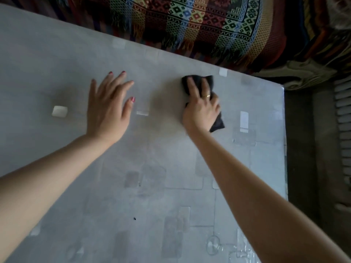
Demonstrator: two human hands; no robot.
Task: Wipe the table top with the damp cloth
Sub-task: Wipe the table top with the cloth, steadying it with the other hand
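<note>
A grey table top (57,59) with a pale pattern of squares fills most of the head view. My right hand (201,109) presses a crumpled dark cloth (217,123) flat on the table near its far right corner; the cloth shows past my fingertips and beside my wrist. A ring sits on one finger of that hand. My left hand (108,109) rests palm down on the table to the left of the cloth, fingers spread, holding nothing.
A colourful patterned woven blanket with fringe (199,25) hangs just beyond the table's far edge. The table's right edge (284,141) drops off to a dark floor, where a ribbed grey object (343,130) stands. Small dark specks (134,218) lie on the near table surface.
</note>
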